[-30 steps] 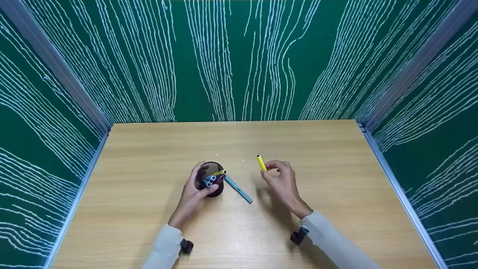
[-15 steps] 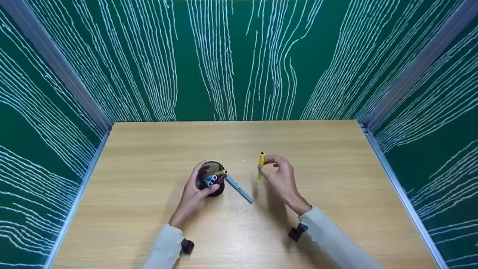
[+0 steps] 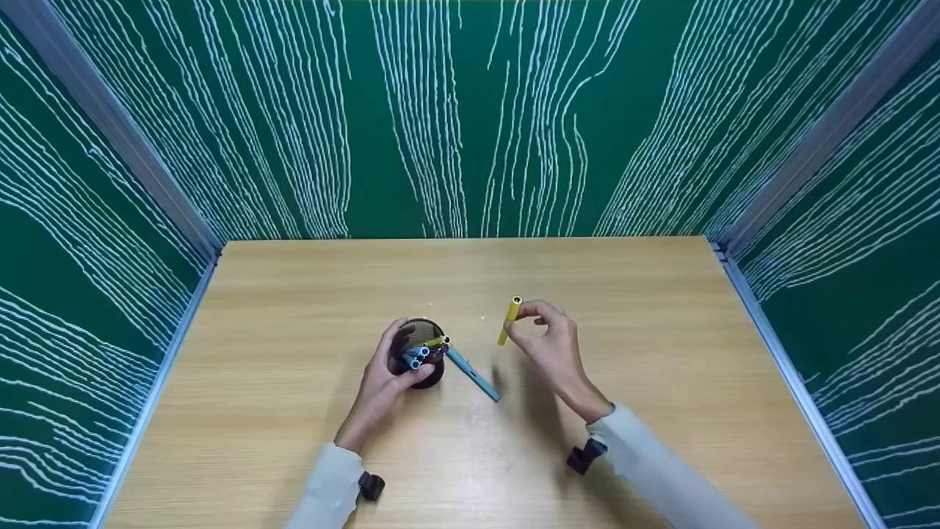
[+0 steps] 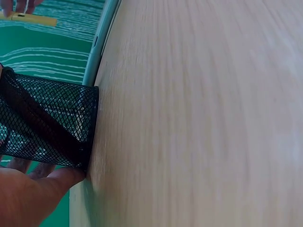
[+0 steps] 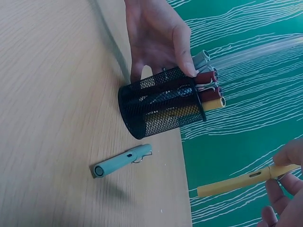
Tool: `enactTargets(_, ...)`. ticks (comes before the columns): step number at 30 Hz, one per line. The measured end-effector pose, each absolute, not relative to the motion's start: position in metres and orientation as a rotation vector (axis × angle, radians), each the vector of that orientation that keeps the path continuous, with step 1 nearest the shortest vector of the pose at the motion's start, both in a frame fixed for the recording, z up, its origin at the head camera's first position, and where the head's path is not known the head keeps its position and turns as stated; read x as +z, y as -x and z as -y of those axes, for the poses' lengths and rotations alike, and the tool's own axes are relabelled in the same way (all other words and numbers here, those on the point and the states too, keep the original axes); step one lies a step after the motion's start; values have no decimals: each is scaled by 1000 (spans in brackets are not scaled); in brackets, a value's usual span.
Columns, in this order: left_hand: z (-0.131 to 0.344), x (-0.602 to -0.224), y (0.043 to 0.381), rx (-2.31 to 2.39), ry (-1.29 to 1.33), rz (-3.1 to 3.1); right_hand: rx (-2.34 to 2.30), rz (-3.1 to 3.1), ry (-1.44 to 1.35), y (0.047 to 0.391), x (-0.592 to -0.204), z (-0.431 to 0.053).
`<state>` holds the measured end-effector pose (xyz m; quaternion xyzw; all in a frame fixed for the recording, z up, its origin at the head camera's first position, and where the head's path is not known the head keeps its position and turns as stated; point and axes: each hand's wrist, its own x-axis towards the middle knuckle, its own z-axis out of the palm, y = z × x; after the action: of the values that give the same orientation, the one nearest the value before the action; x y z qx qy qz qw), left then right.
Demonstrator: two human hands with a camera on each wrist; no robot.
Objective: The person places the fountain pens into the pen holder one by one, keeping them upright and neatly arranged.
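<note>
My left hand holds a black mesh pen cup, its fingers round the far side and its thumb at the rim. The cup stands upright on the table with several capped pens in it: blue-grey, dark red and yellow ones. Above the table, to the cup's right, my right hand pinches a yellow pen between thumb and fingers. The pen slants, its lower end pointing toward the table. Between the hands, beside the cup, lies a teal pen with its clip end near the cup's base.
The wooden table is enclosed by green walls with wavy white lines at the back and sides. Metal posts stand at the back corners. Tiny pale specks dot the wood behind the cup.
In my right hand the yellow pen has turned: its top end, leaning left before, now leans right. The right hand has shifted very slightly. The left hand and cup stay where they were.
</note>
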<state>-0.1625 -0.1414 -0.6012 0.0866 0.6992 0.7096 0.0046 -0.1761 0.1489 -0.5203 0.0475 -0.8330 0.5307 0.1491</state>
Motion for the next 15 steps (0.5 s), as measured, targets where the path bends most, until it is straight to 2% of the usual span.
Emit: enactTargets(15, 141, -601, 162, 2237, -278, -2179, 1579, 2375, -184, 180, -507, -132)
